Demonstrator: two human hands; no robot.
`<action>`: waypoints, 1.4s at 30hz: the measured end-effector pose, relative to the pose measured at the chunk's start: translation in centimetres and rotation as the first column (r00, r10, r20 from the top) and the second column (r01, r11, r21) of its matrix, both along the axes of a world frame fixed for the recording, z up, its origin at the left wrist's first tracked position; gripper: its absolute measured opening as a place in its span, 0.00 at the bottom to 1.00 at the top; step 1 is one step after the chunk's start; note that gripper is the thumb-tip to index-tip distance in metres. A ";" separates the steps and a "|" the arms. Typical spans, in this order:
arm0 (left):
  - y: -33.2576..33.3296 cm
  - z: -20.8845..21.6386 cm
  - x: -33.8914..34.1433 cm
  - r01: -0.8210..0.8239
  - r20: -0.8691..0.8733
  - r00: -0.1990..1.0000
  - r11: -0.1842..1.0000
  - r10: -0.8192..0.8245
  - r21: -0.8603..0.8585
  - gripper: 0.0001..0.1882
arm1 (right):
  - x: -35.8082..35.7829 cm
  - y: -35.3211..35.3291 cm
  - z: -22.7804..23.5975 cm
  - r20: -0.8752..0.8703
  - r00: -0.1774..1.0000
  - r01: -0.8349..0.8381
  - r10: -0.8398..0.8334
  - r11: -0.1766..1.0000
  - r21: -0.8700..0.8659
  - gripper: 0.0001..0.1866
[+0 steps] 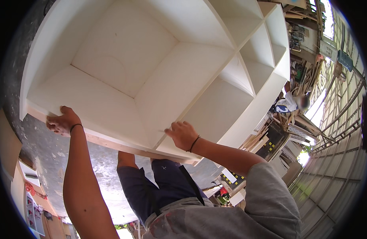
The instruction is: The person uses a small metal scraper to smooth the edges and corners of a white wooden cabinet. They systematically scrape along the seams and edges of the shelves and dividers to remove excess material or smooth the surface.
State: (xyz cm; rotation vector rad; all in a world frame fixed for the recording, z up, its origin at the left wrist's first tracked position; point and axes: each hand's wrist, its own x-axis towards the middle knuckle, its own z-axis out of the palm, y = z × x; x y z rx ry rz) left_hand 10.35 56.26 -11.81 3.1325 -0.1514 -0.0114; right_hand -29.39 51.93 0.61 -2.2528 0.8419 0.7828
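At the bottom centre of the frame, nearest, are the wearer's grey shirt and dark shorts. A dark band circles each wrist. The left hand, at the left of the frame, holds the lower rim of a white shelf unit, its fingers bent over the edge. The right hand, near the centre, touches the front edge of a divider with fingers curled; whether it grips firmly, I cannot tell. The shelf unit slants across the upper left and centre, its large open compartment at left and smaller ones toward the upper right. A pale wood strip runs along its lower edge. Below lies a stained grey floor. Farther off at the right, another person appears among stacked timber, with a ribbed wall at the far right.
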 end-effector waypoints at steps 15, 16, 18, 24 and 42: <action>1.1 -0.7 1.0 0.052 0.005 0.999 0.999 -0.051 -0.017 0.39 | -11.6 -30.9 -0.6 -0.213 0.940 -0.340 0.265 0.706 -0.621 0.17; 1.1 -0.7 1.0 0.051 0.005 0.999 0.998 -0.051 -0.021 0.39 | -11.7 -31.0 -0.8 -0.204 0.944 -0.329 0.258 0.716 -0.616 0.17; 1.2 -0.5 1.1 0.054 0.004 0.999 0.998 -0.054 -0.024 0.39 | -11.9 -31.1 -1.3 -0.185 0.953 -0.303 0.240 0.740 -0.600 0.16; 0.7 -1.1 1.0 0.009 -0.018 1.000 1.000 -0.009 -0.003 0.40 | -10.7 -26.7 -2.0 -0.185 0.983 -0.111 0.006 0.819 -0.563 0.15; 0.0 -0.3 0.6 -0.005 -0.017 1.000 0.999 0.004 -0.054 0.42 | -9.4 -22.5 -1.7 -0.241 0.970 -0.175 0.032 0.779 -0.602 0.16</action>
